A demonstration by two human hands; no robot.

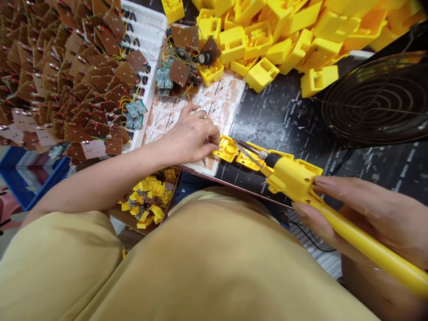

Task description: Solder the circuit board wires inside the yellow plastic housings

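Observation:
My right hand grips a yellow soldering iron, whose metal tip and a thin feed tube point left along the bench. The tip sits just above a row of small open yellow plastic housings. My left hand has its fingers curled, with thumb and forefinger pinched at the edge of the leftmost yellow housing. Another yellow housing lies right behind it, partly under the iron. A further housing shows at the right, partly covered by the iron. A ring is on a left finger.
A white foam tray at left is piled with brown circuit boards. Yellow cases heap along the back. A round fan grille stands at right. Below the bench edge is a box of yellow parts, with a blue crate farther left.

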